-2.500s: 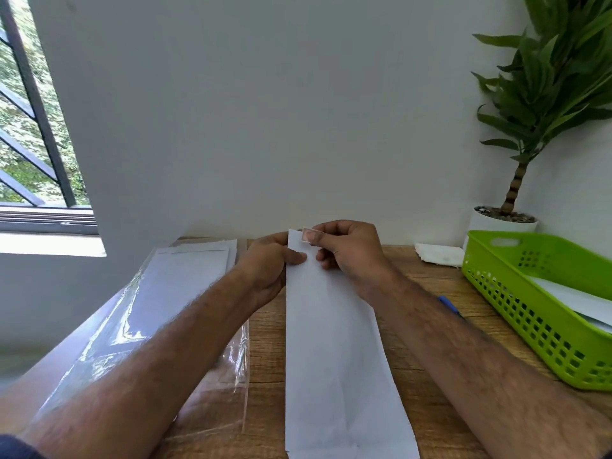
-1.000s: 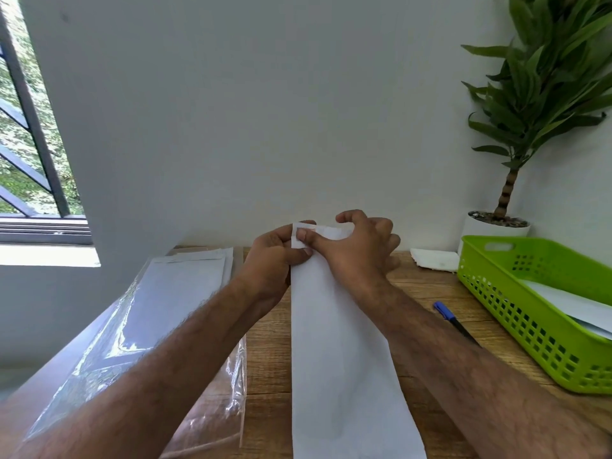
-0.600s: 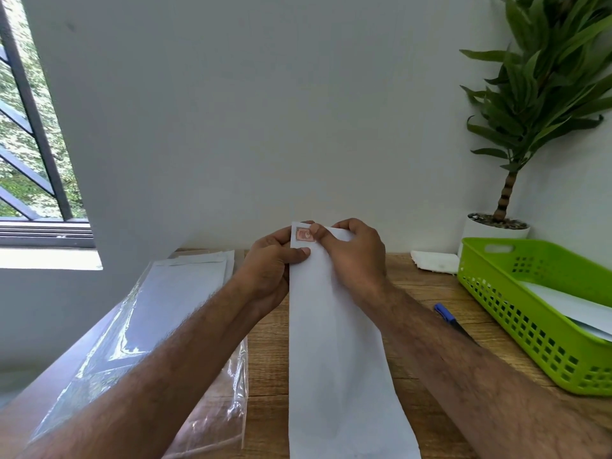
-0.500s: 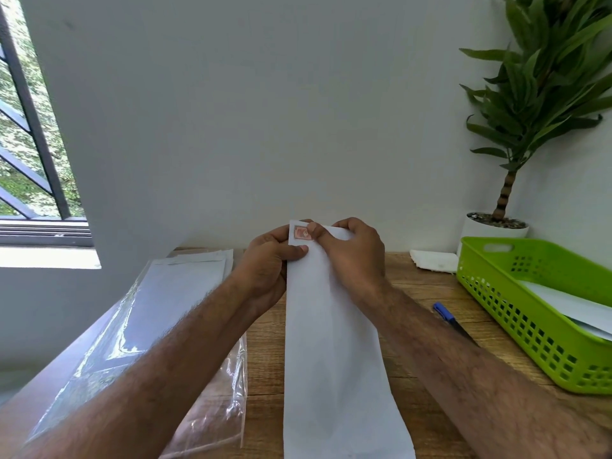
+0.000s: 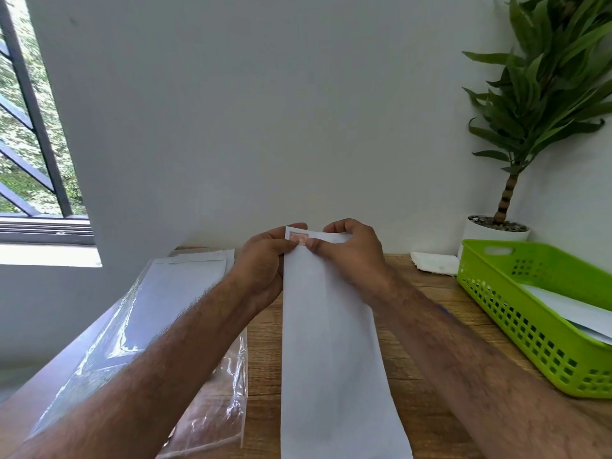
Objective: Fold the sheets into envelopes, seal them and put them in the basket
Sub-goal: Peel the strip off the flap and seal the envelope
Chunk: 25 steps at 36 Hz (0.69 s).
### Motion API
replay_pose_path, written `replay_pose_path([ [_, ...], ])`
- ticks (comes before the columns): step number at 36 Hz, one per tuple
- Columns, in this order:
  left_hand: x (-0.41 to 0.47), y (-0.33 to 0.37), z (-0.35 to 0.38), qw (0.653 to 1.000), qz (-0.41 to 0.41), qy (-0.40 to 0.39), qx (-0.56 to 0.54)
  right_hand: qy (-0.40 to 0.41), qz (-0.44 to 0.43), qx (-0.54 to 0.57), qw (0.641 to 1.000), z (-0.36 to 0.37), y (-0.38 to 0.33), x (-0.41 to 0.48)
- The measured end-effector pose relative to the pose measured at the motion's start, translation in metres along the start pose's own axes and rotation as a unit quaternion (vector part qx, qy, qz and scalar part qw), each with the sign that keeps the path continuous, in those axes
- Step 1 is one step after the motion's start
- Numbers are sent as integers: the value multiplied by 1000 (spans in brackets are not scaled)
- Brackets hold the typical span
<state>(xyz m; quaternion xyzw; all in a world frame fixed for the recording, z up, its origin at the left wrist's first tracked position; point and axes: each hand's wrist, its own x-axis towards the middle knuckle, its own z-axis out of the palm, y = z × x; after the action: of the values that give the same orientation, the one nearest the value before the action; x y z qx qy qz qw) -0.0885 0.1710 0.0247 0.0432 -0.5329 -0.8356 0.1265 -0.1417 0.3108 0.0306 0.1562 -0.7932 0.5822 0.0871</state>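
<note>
A long white envelope (image 5: 331, 342) lies lengthwise on the wooden table (image 5: 265, 342), running from the near edge to the far side. A small reddish stamp-like sticker (image 5: 298, 237) sits on its far left corner. My left hand (image 5: 265, 263) grips the envelope's far left edge, thumb on top beside the sticker. My right hand (image 5: 351, 256) holds the far end, its thumb pressing on the sticker's right side. The green plastic basket (image 5: 516, 313) stands at the right with white paper (image 5: 569, 309) inside.
A clear plastic bag with a stack of white envelopes (image 5: 159, 299) lies on the left of the table. A potted plant (image 5: 510, 180) stands in the back right corner, a white folded tissue (image 5: 433, 260) beside it. A window (image 5: 29, 127) is at left.
The sticker, earlier pinched at my right fingertips, now lies on the envelope's far left corner under my right thumb. Both hands have stayed at the far end.
</note>
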Motion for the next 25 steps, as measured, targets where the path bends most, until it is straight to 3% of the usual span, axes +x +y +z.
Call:
replay_pose_path([
  [9, 1, -2, -6, 996, 4, 63, 68, -32, 46, 75, 996, 4, 6, 1],
  [18, 15, 12, -33, 976, 60, 206, 45, -214, 79, 130, 965, -4, 9, 6],
  [25, 24, 20, -59, 961, 33, 271, 37, -349, 64, 156, 922, -9, 2, -2],
])
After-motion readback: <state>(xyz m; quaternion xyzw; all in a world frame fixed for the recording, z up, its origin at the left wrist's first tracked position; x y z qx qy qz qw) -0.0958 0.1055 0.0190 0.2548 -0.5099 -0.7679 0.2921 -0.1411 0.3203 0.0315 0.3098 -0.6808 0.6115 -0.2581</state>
